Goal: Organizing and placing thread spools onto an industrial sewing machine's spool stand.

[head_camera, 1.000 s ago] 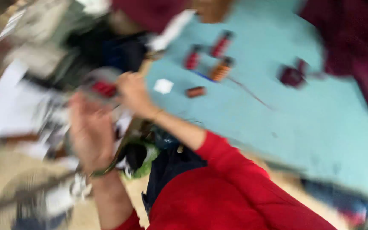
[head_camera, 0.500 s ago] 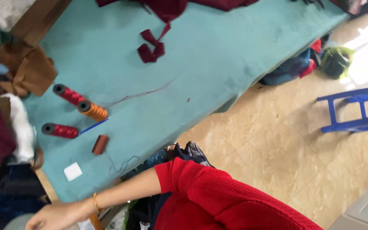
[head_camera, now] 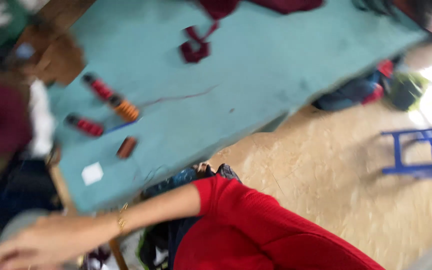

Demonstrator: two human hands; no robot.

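So, pretty blurry shot, but one hand point(head_camera: 38, 245) down at the bottom left corner, reaching past the edge of the teal desk point(head_camera: 256, 75), red sleeve point(head_camera: 256, 225) pushed up and a thin gold bracelet point(head_camera: 122, 220) on the wrist. Can't say for sure which hand; looks like the left. Fingers curled downward, resting on or around something greyish and rounded point(head_camera: 16, 227) underneath, too smeared to tell whether actually gripped. Other hand nowhere in sight.

Nearest stuff on the desk: small white square of paper point(head_camera: 92, 173) just up from the wrist, then a little brown spool point(head_camera: 126, 147) a bit further in. Beyond those, a red spool point(head_camera: 86, 125), an orange spool point(head_camera: 124, 108) and another red spool point(head_camera: 98, 87), all lying on their sides, well apart from the hand. Dark red fabric scrap point(head_camera: 195, 47) near the far side. Blue stool point(head_camera: 421, 152) on the pale floor off to the right
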